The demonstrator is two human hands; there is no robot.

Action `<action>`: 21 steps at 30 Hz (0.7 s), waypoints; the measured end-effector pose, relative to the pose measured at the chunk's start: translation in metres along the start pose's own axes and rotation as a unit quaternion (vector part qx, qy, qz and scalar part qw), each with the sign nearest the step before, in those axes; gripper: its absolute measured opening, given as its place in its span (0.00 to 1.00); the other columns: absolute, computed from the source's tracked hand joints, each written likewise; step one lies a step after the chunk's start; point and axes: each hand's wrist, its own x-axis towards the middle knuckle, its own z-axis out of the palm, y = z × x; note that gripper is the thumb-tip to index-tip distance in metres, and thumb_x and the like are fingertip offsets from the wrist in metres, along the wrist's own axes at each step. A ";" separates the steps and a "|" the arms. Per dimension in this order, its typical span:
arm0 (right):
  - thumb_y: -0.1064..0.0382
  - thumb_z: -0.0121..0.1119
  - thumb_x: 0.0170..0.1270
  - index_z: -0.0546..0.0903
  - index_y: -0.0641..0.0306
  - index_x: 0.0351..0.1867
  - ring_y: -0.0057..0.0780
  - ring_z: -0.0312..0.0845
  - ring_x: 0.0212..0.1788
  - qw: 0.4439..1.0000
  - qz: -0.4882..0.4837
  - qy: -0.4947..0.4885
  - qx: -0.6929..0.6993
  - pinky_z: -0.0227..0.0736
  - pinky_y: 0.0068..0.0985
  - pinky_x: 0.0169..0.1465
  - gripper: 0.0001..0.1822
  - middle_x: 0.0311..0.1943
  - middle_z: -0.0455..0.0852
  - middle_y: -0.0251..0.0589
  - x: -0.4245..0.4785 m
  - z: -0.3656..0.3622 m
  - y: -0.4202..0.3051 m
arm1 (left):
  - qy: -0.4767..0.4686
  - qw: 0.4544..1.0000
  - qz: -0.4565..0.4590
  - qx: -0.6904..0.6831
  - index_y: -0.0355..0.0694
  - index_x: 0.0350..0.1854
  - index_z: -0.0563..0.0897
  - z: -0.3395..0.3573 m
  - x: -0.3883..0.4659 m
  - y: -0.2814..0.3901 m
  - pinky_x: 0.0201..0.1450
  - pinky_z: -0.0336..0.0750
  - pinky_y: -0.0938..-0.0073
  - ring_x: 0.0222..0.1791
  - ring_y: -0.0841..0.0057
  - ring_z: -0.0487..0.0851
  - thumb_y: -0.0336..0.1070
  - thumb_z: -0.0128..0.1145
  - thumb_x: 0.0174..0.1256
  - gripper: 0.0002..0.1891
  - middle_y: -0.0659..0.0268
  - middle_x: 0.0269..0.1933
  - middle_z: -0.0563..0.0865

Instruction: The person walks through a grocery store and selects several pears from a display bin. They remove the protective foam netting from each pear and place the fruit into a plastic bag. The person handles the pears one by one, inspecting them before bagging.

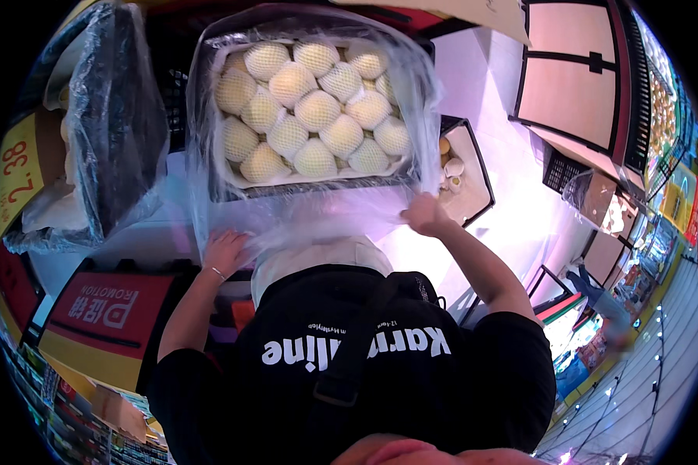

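Observation:
Before me is a black-rimmed crate (314,189) of pale yellow round fruit (317,110), each in a white foam net sleeve. A clear plastic liner bag (326,212) surrounds the crate, its near edge drawn out towards my body. At the near right corner, my right hand (426,215) is closed on the film. My left hand (227,253), with a thin bracelet at the wrist, grips the film's near left edge. Between the two hands the plastic looks stretched and slightly blurred. Whether the fruit are pears or apples cannot be made out.
Left of the crate stands another plastic-wrapped box (107,128), beside a yellow price sign (17,163). A red promotion panel (110,299) is at lower left. Below right sits a crate (471,168) with some fruit and foam nets. A person (608,308) is farther off at right.

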 end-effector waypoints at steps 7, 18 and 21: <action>0.64 0.52 0.44 0.75 0.60 0.34 0.37 0.72 0.32 0.766 0.239 0.318 0.504 0.69 0.33 0.36 0.13 0.27 0.75 0.42 0.048 0.096 0.082 | 0.060 0.917 -0.229 -0.320 0.46 0.48 0.73 0.065 0.088 -0.083 0.59 0.55 0.56 0.55 0.69 0.68 0.36 0.49 0.50 0.19 0.63 0.55 0.71; 0.64 0.48 0.49 0.73 0.63 0.35 0.19 0.68 0.23 0.354 0.408 0.442 0.716 0.61 0.15 0.21 0.11 0.23 0.72 0.34 0.010 0.092 0.079 | 0.160 0.984 -0.073 0.035 0.44 0.46 0.74 0.022 0.016 0.012 0.59 0.56 0.59 0.58 0.68 0.63 0.29 0.50 0.47 0.19 0.62 0.53 0.70; 0.64 0.48 0.51 0.73 0.64 0.39 0.18 0.69 0.27 0.500 0.338 0.477 0.639 0.63 0.14 0.26 0.13 0.25 0.74 0.34 0.022 0.070 0.059 | 0.203 0.976 -0.057 -0.058 0.44 0.45 0.74 0.012 0.010 0.017 0.57 0.59 0.62 0.55 0.66 0.66 0.27 0.51 0.43 0.21 0.59 0.51 0.71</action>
